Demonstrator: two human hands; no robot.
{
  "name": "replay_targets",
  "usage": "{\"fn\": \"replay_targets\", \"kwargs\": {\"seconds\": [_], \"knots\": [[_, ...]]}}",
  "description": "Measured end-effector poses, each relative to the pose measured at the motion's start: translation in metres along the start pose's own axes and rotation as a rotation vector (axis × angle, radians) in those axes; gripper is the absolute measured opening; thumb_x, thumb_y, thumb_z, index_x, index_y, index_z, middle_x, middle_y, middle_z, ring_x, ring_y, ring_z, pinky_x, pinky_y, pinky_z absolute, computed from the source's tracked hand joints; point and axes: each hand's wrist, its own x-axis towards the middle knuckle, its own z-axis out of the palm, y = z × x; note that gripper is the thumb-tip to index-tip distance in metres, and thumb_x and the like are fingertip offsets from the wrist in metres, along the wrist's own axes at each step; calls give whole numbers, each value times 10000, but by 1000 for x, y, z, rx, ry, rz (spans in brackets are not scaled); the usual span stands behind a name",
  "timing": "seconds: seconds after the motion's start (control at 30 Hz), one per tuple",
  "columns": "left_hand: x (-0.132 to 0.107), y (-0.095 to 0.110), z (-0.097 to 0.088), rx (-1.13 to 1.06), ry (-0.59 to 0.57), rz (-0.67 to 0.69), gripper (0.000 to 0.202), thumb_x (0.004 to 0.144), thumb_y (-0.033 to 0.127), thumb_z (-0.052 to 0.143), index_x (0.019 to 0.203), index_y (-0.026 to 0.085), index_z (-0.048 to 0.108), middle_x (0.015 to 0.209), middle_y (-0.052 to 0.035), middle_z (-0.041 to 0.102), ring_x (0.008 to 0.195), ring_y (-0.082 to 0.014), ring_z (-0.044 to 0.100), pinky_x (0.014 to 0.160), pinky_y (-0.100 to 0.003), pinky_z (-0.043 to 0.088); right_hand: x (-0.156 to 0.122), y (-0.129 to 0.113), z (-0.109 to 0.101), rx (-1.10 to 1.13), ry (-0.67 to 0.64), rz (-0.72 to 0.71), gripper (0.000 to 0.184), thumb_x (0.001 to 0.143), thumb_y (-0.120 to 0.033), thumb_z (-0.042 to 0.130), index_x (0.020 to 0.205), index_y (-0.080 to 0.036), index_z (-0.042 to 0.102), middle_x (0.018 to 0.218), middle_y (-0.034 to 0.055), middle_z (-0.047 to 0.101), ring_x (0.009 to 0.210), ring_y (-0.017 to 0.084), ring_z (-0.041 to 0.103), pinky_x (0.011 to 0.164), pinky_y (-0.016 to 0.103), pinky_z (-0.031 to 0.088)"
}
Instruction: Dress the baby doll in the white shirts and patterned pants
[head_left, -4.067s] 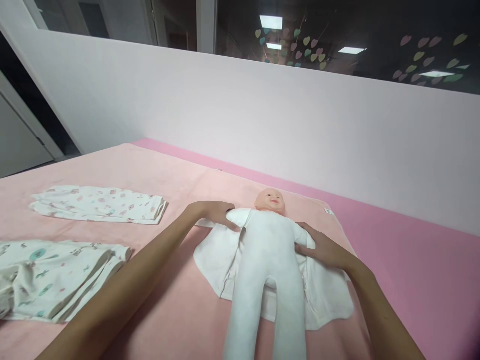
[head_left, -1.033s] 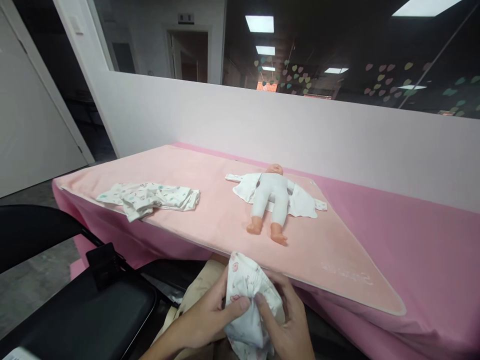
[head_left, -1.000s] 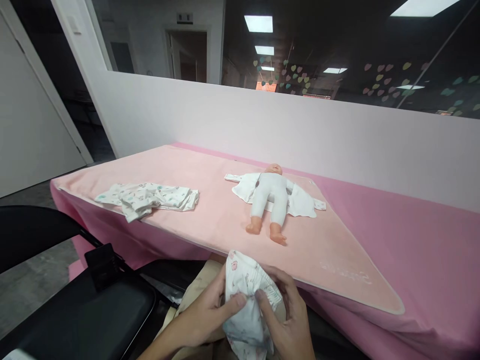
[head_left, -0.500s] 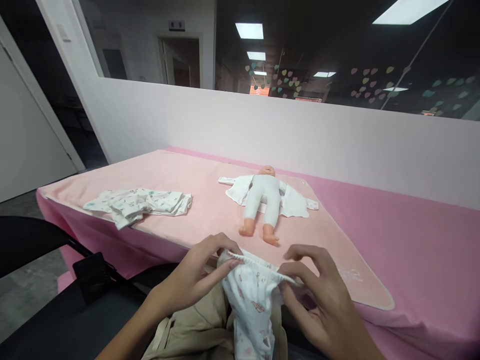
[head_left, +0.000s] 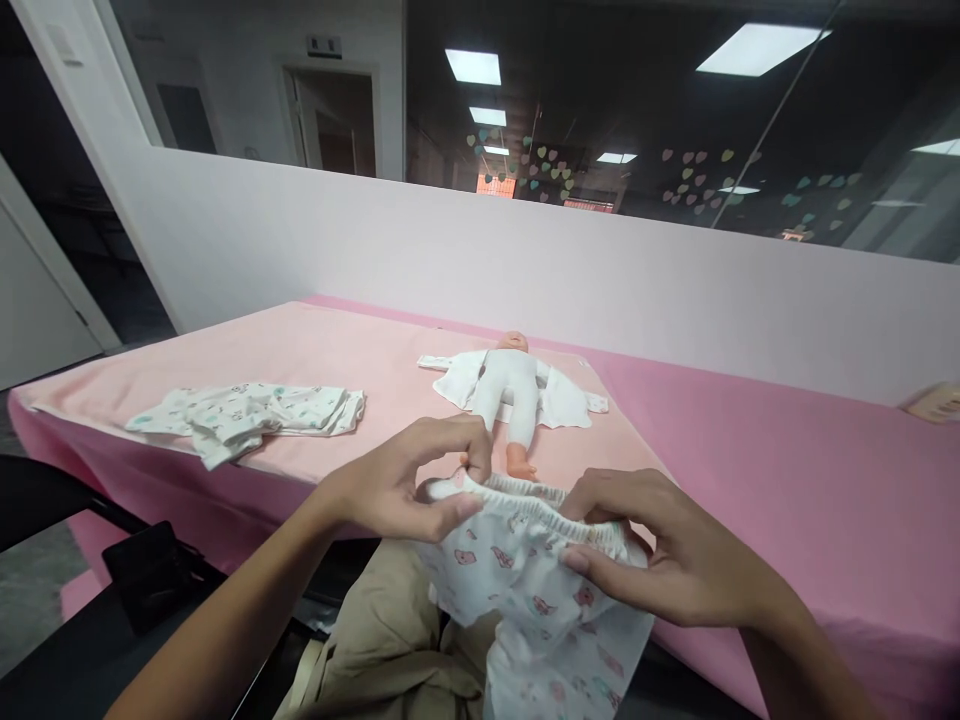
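White baby pants [head_left: 536, 560] with a small pink print and a gathered elastic waistband hang above my lap. My left hand [head_left: 420, 480] pinches the left side of the waistband, thumb outside and fingers curled over the edge. On the right side of the same waistband, my right hand [head_left: 652, 540] grips with its thumb in front and fingers tucked inside. The waist opening faces up, and the lower legs of the pants run out of view. Beyond them a baby doll [head_left: 510, 385] lies on its back, on a spread white top [head_left: 566, 400]. One doll foot is mostly hidden by my left hand.
A pink mat [head_left: 292, 340] covers part of the pink-clothed table [head_left: 787, 470]. Folded printed baby clothes [head_left: 255, 415] lie at its left. A black chair [head_left: 52, 640] stands at lower left. At the far right edge, part of a hand-like shape [head_left: 934, 403] shows.
Both hands have lifted the pants and spread the waistband wider. My right hand now has a firmer hold on it. The camera view has shifted to the right.
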Motion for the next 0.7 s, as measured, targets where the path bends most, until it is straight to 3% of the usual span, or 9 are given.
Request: {"fn": "replay_targets", "kwargs": {"seconds": [0.13,0.23,0.3,0.43,0.6,0.7], "knots": [[11,10,-10,217,-250,-79,256,938,450,696,929,195,677,833,-24,639,849,-186,561,828,-303,449,7,-7,-7,-50,-155,154,310,939,-535,698,995,-232,732,805,-5,703,726,150,620,646,234,431],[13,12,-1,124,-237,-41,194,975,380,661,976,188,689,1001,-62,685,1004,-208,585,932,-318,449,14,-4,4,-34,-336,195,376,888,-584,742,905,-208,727,814,6,702,744,174,633,655,243,443],[11,8,9,20,-192,-66,154,975,330,652,986,177,670,1045,-62,680,975,-192,593,880,-296,465,17,-3,16,61,-404,152,367,896,-561,742,880,-195,716,838,4,708,748,172,644,683,243,463],[0,-3,21,-182,-168,-217,213,978,357,641,885,172,593,840,8,614,688,-109,507,618,-222,396,17,-9,34,227,-349,88,335,1005,-487,617,888,-194,728,936,22,723,842,181,674,795,253,509],[-7,-13,19,-419,-215,-266,257,826,350,832,843,168,650,789,19,611,721,-116,561,668,-221,430,12,-11,41,391,-178,99,259,979,-462,640,1015,-226,741,1045,62,731,925,214,689,850,276,559],[-4,-13,24,-516,-66,-295,244,804,339,852,846,169,681,846,0,630,780,-127,584,727,-237,453,12,-2,57,435,-147,132,301,986,-474,602,1053,-212,733,1002,75,740,883,217,693,803,291,586]]}}
